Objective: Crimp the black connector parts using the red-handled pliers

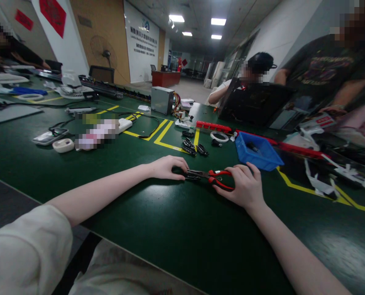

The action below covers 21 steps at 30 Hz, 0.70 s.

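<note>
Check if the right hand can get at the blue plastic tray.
Likely yes: the blue plastic tray sits just beyond the right hand, nothing visible between, though the red-handled pliers it holds may need setting down.

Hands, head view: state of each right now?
Left hand: closed, pinching a small black part.
Right hand: holding red-handled pliers.

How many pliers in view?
1: the red-handled pliers, in the right hand, nose pointing toward the left hand. Others may be hidden.
</note>
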Each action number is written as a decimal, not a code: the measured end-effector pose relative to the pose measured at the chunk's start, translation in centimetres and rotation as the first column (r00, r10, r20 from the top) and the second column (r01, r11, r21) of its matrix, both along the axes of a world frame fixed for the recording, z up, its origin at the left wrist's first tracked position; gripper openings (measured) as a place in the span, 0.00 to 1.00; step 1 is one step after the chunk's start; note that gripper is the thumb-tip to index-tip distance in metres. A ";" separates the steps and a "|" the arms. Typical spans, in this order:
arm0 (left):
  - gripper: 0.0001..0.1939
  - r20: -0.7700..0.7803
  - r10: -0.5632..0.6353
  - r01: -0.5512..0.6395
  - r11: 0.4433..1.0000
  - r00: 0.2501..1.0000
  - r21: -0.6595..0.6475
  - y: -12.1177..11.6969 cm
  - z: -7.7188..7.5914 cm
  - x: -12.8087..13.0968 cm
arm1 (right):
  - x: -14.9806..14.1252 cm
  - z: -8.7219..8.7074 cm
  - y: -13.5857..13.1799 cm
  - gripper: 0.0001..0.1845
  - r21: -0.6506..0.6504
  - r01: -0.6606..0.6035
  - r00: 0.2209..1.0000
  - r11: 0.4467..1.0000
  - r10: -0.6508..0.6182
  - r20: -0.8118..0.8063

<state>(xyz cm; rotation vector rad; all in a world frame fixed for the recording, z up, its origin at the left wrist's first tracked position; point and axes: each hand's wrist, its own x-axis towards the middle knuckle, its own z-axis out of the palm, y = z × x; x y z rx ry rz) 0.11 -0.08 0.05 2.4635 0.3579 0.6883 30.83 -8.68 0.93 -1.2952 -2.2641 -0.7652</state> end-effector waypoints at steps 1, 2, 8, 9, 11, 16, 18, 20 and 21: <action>0.11 0.000 0.003 -0.003 1.000 1.000 -0.009 0.1 0.0 0.0 | 0.0 0.0 0.0 0.27 0.005 -0.004 1.000 1.000 0.004 0.003; 0.11 0.000 0.007 -0.007 1.000 1.000 -0.014 0.1 -0.1 0.0 | 0.0 0.0 0.0 0.26 0.008 -0.007 1.000 1.000 0.006 0.005; 0.12 -0.021 0.002 -0.002 1.000 1.000 -0.015 0.3 0.0 0.1 | 0.0 0.1 0.2 0.26 0.014 -0.027 1.000 1.000 0.027 0.009; 0.12 -0.026 0.002 -0.003 1.000 1.000 -0.015 0.3 0.1 0.1 | 0.1 0.1 0.3 0.25 0.012 -0.031 0.999 0.999 0.031 0.009; 0.12 -0.030 0.003 -0.004 1.000 1.000 -0.014 0.3 0.2 0.1 | 0.2 0.1 0.3 0.25 0.010 -0.037 0.999 0.999 0.037 0.011; 0.12 -0.036 -0.009 0.008 0.999 0.999 -0.031 0.4 0.3 0.1 | 0.4 0.0 0.4 0.26 -0.006 -0.054 0.998 0.999 0.054 0.020; 0.11 -0.035 -0.008 0.007 0.999 0.999 -0.039 0.4 0.3 0.2 | 0.2 0.0 0.3 0.26 -0.026 -0.054 0.998 0.998 0.054 0.009; 0.11 -0.027 -0.006 0.005 0.999 1.000 -0.042 0.5 0.3 0.2 | -0.1 0.1 0.2 0.26 -0.046 -0.051 0.999 0.998 0.051 -0.010; 0.11 -0.023 -0.007 0.006 0.999 1.000 -0.044 0.5 0.3 0.3 | -0.3 0.1 0.2 0.25 -0.054 -0.048 0.999 0.997 0.048 -0.018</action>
